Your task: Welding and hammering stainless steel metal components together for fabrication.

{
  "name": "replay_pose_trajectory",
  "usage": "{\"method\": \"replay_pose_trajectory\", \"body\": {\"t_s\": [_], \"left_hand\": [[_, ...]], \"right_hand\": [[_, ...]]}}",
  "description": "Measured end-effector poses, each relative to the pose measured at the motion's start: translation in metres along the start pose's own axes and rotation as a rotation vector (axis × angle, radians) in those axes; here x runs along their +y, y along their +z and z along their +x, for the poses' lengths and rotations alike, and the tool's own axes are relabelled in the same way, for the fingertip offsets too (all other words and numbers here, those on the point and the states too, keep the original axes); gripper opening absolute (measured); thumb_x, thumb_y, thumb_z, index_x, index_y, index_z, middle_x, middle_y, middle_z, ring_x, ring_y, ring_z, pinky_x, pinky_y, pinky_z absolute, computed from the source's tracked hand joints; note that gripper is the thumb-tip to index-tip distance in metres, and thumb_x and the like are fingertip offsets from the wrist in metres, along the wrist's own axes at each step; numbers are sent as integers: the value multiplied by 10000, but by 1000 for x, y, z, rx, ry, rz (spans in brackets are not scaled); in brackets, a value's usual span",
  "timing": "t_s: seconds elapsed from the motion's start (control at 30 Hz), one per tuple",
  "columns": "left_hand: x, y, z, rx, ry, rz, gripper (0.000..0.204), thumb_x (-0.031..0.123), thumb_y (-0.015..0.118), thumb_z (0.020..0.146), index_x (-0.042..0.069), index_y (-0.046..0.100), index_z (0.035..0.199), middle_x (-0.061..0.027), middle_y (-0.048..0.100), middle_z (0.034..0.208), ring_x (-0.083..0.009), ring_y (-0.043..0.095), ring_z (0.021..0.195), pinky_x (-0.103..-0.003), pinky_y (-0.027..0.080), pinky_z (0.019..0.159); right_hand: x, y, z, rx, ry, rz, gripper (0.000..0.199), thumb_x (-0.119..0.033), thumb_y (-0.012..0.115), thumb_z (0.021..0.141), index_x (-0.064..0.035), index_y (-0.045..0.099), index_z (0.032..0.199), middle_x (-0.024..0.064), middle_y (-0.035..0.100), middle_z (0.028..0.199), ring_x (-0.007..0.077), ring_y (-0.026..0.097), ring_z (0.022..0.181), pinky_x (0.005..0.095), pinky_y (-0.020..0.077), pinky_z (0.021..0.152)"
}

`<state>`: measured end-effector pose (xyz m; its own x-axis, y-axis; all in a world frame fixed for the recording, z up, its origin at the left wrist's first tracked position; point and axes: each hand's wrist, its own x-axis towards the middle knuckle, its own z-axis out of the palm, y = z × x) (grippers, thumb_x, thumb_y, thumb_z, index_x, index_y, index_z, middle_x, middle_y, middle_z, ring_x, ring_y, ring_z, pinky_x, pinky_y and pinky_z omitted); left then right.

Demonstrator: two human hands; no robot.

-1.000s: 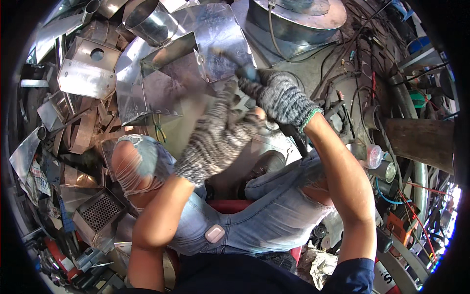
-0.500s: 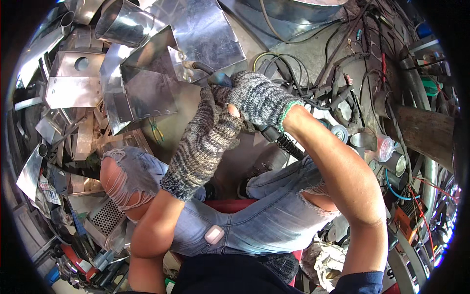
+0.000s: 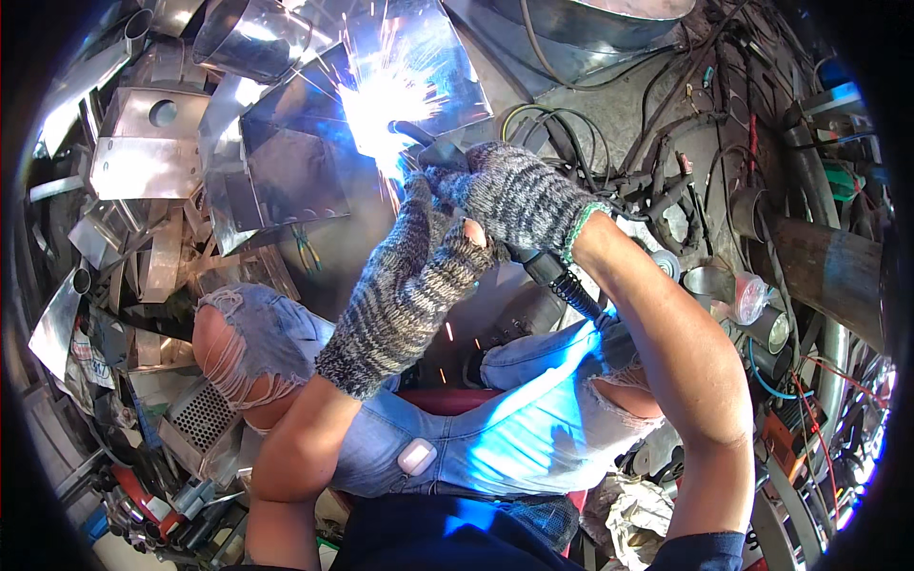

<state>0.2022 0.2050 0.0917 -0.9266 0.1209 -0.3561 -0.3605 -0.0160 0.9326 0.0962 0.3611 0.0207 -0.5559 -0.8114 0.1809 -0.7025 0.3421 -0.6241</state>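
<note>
A bright arc with flying sparks (image 3: 386,105) burns at the tip of a welding torch (image 3: 440,150). The tip meets the shiny bent sheet-metal piece (image 3: 295,167), and glare hides the exact contact spot. My right hand (image 3: 524,195), in a grey striped knit glove, is closed around the torch handle. From below, my left hand (image 3: 390,290), in a matching glove with a bare fingertip showing, is closed at the torch beside the right one; its grip is partly hidden. A ribbed black cable (image 3: 576,293) runs from the handle toward my right knee.
Sheet-metal offcuts, a plate with a round hole (image 3: 148,143) and a perforated piece (image 3: 203,419) crowd the left. Tangled cables (image 3: 657,124) lie at the far right, near a large pipe (image 3: 819,266). Pliers (image 3: 307,249) lie beyond my left knee. A small white case (image 3: 416,457) rests on my lap.
The arc has lit at the torch tip, throwing sparks and blue light onto my jeans. Both hands and the torch have shifted slightly right in the view.
</note>
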Motion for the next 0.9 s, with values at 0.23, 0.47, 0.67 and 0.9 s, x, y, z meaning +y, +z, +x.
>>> {"method": "replay_pose_trajectory", "body": {"t_s": [0.23,0.47,0.67,0.9], "left_hand": [[0,-3,-1,10,-77,43,826,279,642,1036,-118,148,1566,-129,614,1299,-172,586,1131,-308,484,972],[0,-7,-3,21,-65,182,818,352,643,1024,-135,227,1534,-295,526,1405,-337,601,1238,-395,494,1025],[2,-16,-2,-62,125,685,818,372,651,1014,-131,258,1525,-337,504,1412,-407,579,1264,-416,488,1043],[-1,-2,-2,-9,85,296,770,319,667,1011,-150,301,1500,-353,489,1416,-440,569,1263,-434,481,1057]], "right_hand": [[-4,-8,2,-189,146,43,543,-198,732,763,-82,646,1286,234,672,1047,422,658,974,485,532,858],[6,-4,-4,-103,114,-85,482,-172,681,783,-86,654,1256,224,695,940,418,677,904,493,548,781],[1,-7,2,-158,165,-33,543,-131,663,778,-104,636,1320,230,698,949,417,685,894,487,555,792],[-8,-19,8,-309,279,151,586,-144,674,795,-116,614,1377,215,697,1042,390,696,963,460,562,836]]}}
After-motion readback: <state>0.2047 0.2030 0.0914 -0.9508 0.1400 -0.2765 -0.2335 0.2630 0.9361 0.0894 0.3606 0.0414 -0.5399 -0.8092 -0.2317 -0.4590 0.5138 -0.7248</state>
